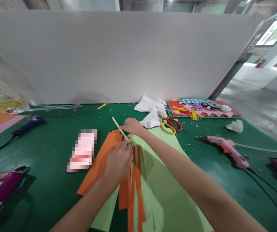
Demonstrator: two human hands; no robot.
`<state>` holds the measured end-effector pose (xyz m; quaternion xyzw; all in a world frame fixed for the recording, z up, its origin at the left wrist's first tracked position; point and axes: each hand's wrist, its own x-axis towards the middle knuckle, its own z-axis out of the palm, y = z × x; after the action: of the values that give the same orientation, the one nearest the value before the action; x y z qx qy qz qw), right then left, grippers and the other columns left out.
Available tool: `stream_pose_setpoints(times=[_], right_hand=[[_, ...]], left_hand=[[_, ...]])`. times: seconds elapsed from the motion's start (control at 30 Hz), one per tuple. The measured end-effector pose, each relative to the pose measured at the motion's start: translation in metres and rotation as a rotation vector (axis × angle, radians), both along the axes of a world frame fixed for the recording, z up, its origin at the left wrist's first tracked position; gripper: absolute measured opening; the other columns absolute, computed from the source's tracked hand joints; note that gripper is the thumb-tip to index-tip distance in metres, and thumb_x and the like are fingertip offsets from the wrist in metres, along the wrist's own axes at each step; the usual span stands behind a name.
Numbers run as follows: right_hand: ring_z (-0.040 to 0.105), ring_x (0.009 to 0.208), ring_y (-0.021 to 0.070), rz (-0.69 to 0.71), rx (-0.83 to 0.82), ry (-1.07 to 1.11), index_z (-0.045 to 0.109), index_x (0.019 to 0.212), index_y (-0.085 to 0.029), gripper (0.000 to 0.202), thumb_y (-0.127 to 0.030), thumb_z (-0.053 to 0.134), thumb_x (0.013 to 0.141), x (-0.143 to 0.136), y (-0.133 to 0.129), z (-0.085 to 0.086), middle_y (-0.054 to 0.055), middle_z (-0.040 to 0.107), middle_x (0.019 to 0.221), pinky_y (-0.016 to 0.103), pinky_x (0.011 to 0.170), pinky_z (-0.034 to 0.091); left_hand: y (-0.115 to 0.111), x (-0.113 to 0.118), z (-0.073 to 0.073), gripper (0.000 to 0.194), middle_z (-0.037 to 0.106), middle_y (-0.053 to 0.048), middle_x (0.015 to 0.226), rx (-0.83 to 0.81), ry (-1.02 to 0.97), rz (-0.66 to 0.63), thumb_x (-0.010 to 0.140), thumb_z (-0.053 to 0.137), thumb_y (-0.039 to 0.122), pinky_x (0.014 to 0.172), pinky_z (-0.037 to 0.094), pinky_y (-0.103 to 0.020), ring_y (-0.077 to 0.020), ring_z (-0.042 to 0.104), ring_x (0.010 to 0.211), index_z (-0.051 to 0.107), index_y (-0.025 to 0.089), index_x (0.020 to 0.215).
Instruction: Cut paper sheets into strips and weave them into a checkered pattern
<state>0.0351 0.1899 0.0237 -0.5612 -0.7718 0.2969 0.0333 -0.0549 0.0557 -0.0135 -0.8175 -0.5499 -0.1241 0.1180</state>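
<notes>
A narrow light green paper strip (118, 125) slants up and to the left between my hands. My right hand (133, 126) reaches across and pinches the strip along its upper part. Lower down, my left hand (120, 156) has its fingers bent over the strip's near end; the fingertips are partly hidden. Beneath both hands lie orange paper sheets (100, 164), a large light green sheet (169, 180) and several loose orange strips (139, 183) running toward me.
Scissors (168, 125) with red and yellow handles lie beside crumpled white tissue (150, 109). A pink glue gun (230, 149) rests at right, its cord trailing. A pixelated pink object (82, 151), a blue tool (27, 125) and a purple device (3, 190) are at left. A white panel (119, 58) stands behind.
</notes>
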Motion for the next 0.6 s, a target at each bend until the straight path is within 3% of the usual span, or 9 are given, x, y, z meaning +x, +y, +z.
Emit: stream_pose_setpoints(times=[0.17,0.3,0.47,0.6], right_hand=[[0.06,0.098,0.0204,-0.02,-0.063,0.009,0.056,0.117,-0.016,0.032,-0.033,0.057,0.091,-0.013,-0.008,0.002,0.008,0.059,0.116,0.041,0.082,0.052],[0.061,0.095,0.0196,-0.032,-0.028,0.158,0.057,0.116,-0.016,0.03,-0.033,0.057,0.091,-0.011,-0.004,0.001,0.008,0.06,0.113,0.04,0.08,0.052],[0.062,0.087,0.0153,-0.096,0.16,0.491,0.059,0.088,-0.015,0.016,-0.03,0.055,0.09,0.017,0.0,0.013,0.004,0.066,0.093,0.03,0.074,0.05],[0.063,0.072,0.0111,-0.145,0.177,0.73,0.052,0.09,-0.018,0.012,-0.03,0.048,0.09,0.053,-0.014,0.025,0.002,0.068,0.084,0.02,0.055,0.044]], left_hand=[[0.0,0.0,-0.001,0.018,0.064,-0.012,0.09,0.013,0.016,0.001,0.091,0.046,0.015,0.068,0.048,-0.036,-0.0267,0.061,0.088,0.062,0.012,0.097],[-0.001,0.0,0.001,0.018,0.065,-0.012,0.093,0.011,0.007,-0.001,0.091,0.045,0.015,0.067,0.049,-0.035,-0.0255,0.062,0.087,0.062,0.013,0.096],[0.0,-0.001,0.001,0.024,0.065,-0.012,0.106,-0.027,-0.029,0.001,0.09,0.043,0.009,0.076,0.05,-0.036,-0.0264,0.062,0.1,0.06,0.014,0.106],[0.001,-0.004,0.001,0.035,0.065,-0.012,0.111,-0.099,-0.061,0.038,0.085,0.039,-0.001,0.077,0.051,-0.036,-0.0266,0.063,0.101,0.059,0.014,0.111]])
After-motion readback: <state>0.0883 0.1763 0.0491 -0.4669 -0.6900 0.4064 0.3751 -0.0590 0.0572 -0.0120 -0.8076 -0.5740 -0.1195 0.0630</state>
